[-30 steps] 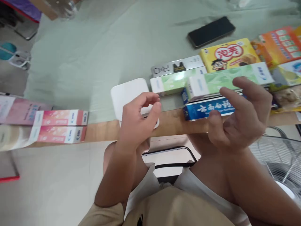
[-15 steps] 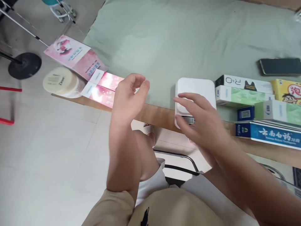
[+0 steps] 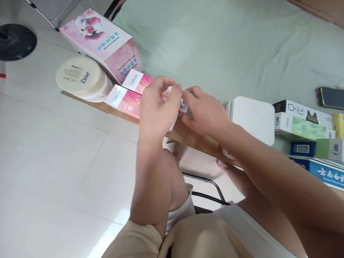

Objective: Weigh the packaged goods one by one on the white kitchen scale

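Two long pink-and-white boxes lie side by side at the table's near edge: the nearer pink box [image 3: 129,104] and the farther pink box [image 3: 144,81]. My left hand [image 3: 159,107] bends over them, its fingers and thumb curled round the farther one, and pink shows between thumb and palm. At that box's right end, beside a white face with a blue mark, my right hand [image 3: 205,111] closes its thumb and fingers. My hands hide much of both boxes. A white flat device [image 3: 252,120] stands right of my right hand, partly behind the forearm.
A Dove tub [image 3: 80,79] and a large pink printed carton [image 3: 104,43] stand at the left. Toothpaste-type boxes [image 3: 309,127] and a phone [image 3: 331,97] lie at the right. A green cloth [image 3: 215,46] covers the table above its wooden edge.
My right hand has left the white device and moved left to the pink box's end. My left hand has come down onto the boxes. The view has shifted left.
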A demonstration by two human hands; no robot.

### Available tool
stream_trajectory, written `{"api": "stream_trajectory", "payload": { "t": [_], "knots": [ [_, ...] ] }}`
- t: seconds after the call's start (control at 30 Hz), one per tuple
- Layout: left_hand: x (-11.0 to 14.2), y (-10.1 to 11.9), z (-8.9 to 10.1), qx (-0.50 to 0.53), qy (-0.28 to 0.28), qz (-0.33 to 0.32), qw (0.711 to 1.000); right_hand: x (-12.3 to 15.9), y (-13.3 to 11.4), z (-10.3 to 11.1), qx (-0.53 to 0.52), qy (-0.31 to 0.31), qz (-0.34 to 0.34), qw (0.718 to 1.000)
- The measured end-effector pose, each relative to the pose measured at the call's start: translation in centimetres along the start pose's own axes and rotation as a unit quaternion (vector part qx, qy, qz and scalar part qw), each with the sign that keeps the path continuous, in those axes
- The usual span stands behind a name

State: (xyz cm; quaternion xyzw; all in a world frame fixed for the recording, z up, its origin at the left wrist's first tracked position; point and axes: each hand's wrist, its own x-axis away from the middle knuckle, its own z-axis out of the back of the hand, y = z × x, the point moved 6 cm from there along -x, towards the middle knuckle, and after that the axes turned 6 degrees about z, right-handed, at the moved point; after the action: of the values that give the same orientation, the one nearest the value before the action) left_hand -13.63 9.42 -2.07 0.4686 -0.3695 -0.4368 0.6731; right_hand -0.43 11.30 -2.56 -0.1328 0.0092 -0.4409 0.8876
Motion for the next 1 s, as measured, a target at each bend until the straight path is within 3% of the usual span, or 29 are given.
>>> {"api": "stream_trajectory", "payload": {
  "t": [0.1, 0.23, 0.33, 0.43, 0.5, 0.57, 0.63, 0.77, 0.9, 1.0],
  "knots": [
    [0.1, 0.1, -0.2, 0.002, 0.004, -0.011, 1.0, 1.1, 1.3, 0.0, 0.032, 0.017, -0.04, 0.999],
    [0.3, 0.5, -0.7, -0.011, 0.005, -0.012, 1.0, 2.0, 2.5, -0.2, -0.007, 0.031, -0.032, 0.999],
    [0.5, 1.7, -0.6, -0.003, 0.047, -0.08, 0.996, 3.2, 3.0, 0.8, -0.039, 0.053, -0.028, 0.997],
    [1.3, 3.2, -0.1, 0.036, 0.145, -0.182, 0.972, 6.9, 3.6, 3.5, -0.035, 0.137, -0.035, 0.989],
    [1.9, 3.9, -0.8, 0.073, 0.158, -0.206, 0.963, 11.4, 4.3, 5.4, -0.027, 0.221, -0.042, 0.974],
    [2.6, 4.5, -3.3, 0.096, 0.083, -0.209, 0.97, 17.3, 5.4, 6.5, -0.004, 0.309, -0.047, 0.95],
    [4.2, 5.4, -7.2, 0.093, -0.062, -0.213, 0.971, 24.0, 7.3, 6.2, 0.026, 0.371, -0.068, 0.926],
    [10.7, 6.6, -15.6, 0.063, -0.332, -0.229, 0.913, 37.2, 14.1, 2.9, 0.033, 0.403, -0.216, 0.889],
    [16.9, 6.2, -21.7, 0.017, -0.454, -0.229, 0.861, 47.4, 19.1, 0.6, 0.071, 0.46, -0.322, 0.824],
    [19.5, 5.6, -24.9, -0.017, -0.504, -0.204, 0.839, 50.2, 20.7, -0.4, 0.075, 0.448, -0.363, 0.814]
  ]
}}
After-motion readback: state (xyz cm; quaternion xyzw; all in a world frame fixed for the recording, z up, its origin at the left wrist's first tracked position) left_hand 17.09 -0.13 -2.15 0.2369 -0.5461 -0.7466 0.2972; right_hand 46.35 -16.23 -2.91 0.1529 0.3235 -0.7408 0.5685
